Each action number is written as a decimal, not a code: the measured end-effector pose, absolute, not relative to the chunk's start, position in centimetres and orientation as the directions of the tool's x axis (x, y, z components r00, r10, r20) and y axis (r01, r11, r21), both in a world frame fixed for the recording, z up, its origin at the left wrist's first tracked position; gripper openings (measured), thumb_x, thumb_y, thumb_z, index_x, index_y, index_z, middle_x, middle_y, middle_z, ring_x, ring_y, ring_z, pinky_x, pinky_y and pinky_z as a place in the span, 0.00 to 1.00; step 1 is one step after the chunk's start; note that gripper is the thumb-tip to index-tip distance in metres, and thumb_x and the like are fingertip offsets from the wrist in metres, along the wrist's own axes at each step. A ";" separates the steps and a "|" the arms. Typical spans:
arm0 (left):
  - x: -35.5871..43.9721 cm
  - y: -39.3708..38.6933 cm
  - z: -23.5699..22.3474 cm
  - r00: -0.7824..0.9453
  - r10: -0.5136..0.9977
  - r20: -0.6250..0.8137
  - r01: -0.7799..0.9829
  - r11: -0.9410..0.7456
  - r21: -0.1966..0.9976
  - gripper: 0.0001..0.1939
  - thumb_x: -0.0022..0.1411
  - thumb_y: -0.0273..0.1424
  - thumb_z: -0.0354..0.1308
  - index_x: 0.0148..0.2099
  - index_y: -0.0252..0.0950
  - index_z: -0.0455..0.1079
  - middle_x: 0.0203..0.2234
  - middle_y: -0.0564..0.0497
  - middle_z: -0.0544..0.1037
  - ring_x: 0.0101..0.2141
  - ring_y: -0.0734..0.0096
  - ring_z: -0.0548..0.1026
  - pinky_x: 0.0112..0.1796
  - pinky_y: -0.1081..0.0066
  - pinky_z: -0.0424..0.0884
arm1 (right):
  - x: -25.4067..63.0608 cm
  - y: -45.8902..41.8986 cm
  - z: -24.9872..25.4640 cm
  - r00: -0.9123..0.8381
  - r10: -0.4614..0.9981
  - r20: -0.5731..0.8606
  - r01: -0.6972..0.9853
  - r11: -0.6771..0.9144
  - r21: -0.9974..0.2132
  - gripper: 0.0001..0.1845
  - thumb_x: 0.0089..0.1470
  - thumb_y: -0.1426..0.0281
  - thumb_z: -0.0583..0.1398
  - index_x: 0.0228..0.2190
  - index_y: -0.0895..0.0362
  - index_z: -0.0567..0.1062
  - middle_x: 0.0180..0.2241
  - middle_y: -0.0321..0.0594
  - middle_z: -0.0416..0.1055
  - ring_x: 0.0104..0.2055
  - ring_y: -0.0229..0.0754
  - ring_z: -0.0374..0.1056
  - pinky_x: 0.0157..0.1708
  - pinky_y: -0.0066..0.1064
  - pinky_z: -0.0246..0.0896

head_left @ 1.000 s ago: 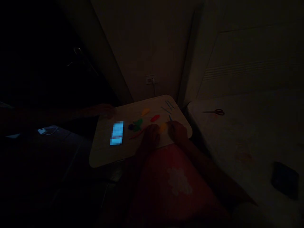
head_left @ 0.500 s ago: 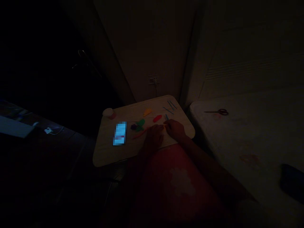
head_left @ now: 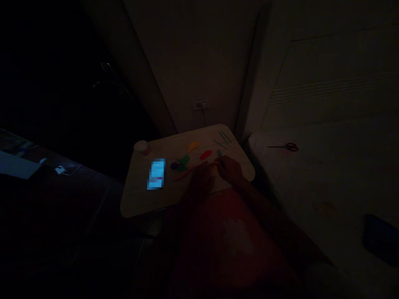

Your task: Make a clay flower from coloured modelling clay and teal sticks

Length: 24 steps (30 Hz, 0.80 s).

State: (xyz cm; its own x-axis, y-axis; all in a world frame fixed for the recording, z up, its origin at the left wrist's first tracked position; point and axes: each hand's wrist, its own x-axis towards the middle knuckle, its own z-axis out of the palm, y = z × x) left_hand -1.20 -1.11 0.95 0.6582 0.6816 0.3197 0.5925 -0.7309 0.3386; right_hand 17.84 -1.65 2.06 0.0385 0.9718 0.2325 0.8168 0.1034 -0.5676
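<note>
Over the near right part of the small table (head_left: 140,203), my left hand (head_left: 201,178) and my right hand (head_left: 230,168) meet with curled fingers around a small yellow clay-like piece (head_left: 214,168). Darkness hides much of the grip. A blue stick (head_left: 220,153) shows just past my right fingertips; whether they touch it I cannot tell. Beyond my left hand lies a red lump (head_left: 206,155), and farther back a yellow lump (head_left: 193,146). Green lumps (head_left: 183,160), a dark purple lump (head_left: 175,165) and a long reddish strip (head_left: 183,174) are to its left.
A lit, blurred phone-like screen (head_left: 156,174) lies at the table's left, with a pale tub (head_left: 142,147) behind it. Thin blue sticks (head_left: 220,144) rest at the far right corner. Scissors (head_left: 288,147) lie on a pale surface (head_left: 299,178) to the right. A wall socket (head_left: 201,104) holds a plug.
My hands stay together around the yellow piece, with more of it showing between them. The whole view has shifted slightly; the other things lie as before.
</note>
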 end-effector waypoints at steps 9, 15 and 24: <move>-1.7 -0.9 1.2 0.423 0.771 0.476 0.624 -0.629 0.464 0.16 0.66 0.27 0.52 0.55 0.35 0.64 0.49 0.40 0.69 0.52 0.55 0.68 0.55 0.55 0.68 | 18.1 -1.8 2.0 0.072 0.976 0.207 0.828 0.058 -0.557 0.20 0.59 0.64 0.60 0.52 0.55 0.77 0.50 0.47 0.76 0.48 0.49 0.72 0.48 0.37 0.65; -1.7 -1.0 1.8 0.433 0.780 0.451 0.657 -0.616 0.435 0.13 0.64 0.26 0.53 0.51 0.37 0.65 0.46 0.43 0.68 0.49 0.56 0.68 0.54 0.55 0.67 | 18.5 -1.3 2.2 0.114 0.970 0.216 0.808 0.036 -0.588 0.13 0.59 0.66 0.59 0.44 0.57 0.77 0.44 0.47 0.76 0.43 0.47 0.72 0.43 0.34 0.64; -1.6 -0.6 1.9 0.391 0.778 0.492 0.700 -0.598 0.390 0.16 0.65 0.27 0.52 0.55 0.37 0.64 0.49 0.41 0.69 0.52 0.53 0.68 0.56 0.52 0.66 | 19.8 -0.7 2.3 -0.007 0.969 0.249 0.810 0.152 -0.566 0.19 0.62 0.62 0.57 0.50 0.56 0.76 0.48 0.46 0.75 0.45 0.46 0.71 0.45 0.34 0.64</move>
State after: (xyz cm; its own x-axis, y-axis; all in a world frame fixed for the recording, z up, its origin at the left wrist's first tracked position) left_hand -1.59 -0.63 1.94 0.3908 0.7782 0.4916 0.7003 -0.5980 0.3898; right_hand 19.83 -0.73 2.30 -0.0073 0.9685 0.2489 0.8102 0.1516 -0.5662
